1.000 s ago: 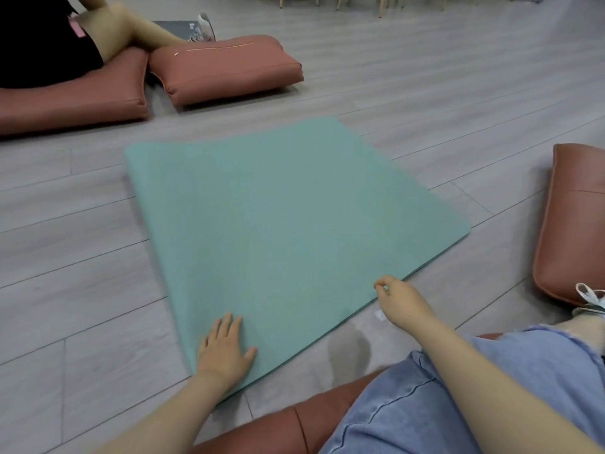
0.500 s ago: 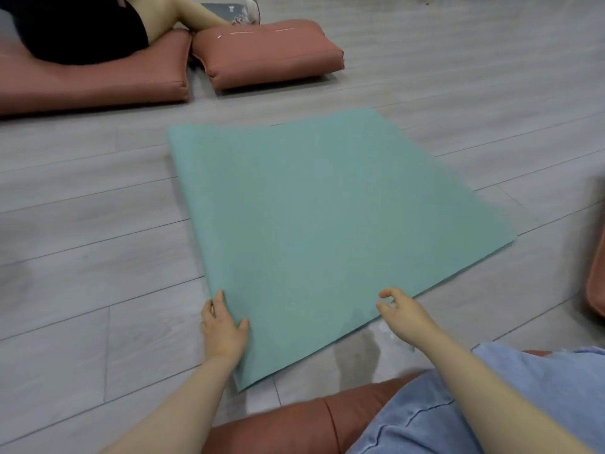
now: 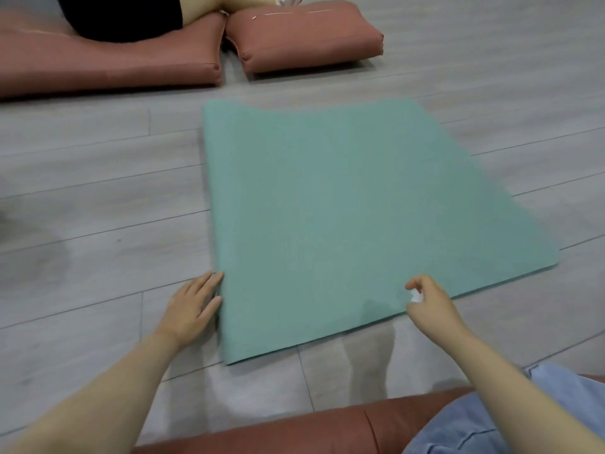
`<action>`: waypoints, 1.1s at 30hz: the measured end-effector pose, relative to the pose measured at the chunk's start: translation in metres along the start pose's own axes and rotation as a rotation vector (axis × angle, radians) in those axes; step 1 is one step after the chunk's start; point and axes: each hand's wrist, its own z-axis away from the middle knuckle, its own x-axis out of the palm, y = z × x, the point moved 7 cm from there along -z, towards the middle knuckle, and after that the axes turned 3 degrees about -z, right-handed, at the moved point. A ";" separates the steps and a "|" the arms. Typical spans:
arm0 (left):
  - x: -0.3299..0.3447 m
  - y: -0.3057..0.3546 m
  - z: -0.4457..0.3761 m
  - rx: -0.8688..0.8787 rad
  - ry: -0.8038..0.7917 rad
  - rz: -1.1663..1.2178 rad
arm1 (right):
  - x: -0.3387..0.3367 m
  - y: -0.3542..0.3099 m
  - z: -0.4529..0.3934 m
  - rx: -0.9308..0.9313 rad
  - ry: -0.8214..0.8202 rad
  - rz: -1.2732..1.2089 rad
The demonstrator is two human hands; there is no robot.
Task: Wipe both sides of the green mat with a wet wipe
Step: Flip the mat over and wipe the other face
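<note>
Most of the white wipe (image 3: 416,296) hides inside the right hand (image 3: 429,304). The left hand (image 3: 191,306) has fingertips tucked under the mat (image 3: 343,217) edge. The sitting person (image 3: 131,14) is cut off.

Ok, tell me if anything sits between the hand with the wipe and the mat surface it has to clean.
Nothing visible does. The right hand pinches the wet wipe right over the near edge of the green mat, whose top is bare. The left hand touches only the mat's left edge.
</note>
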 end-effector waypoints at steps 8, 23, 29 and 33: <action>0.024 -0.046 0.016 -0.171 -0.047 -0.195 | 0.039 -0.069 -0.029 -0.103 0.076 -0.027; 0.024 -0.049 0.013 -0.142 0.010 -0.219 | 0.258 -0.238 -0.053 -0.447 -0.154 -0.285; 0.022 -0.046 0.012 -0.104 0.067 -0.230 | 0.301 -0.211 -0.067 -0.689 -0.182 -0.042; 0.021 -0.034 0.017 0.077 0.188 -0.219 | 0.314 -0.206 -0.061 -0.802 -0.181 0.069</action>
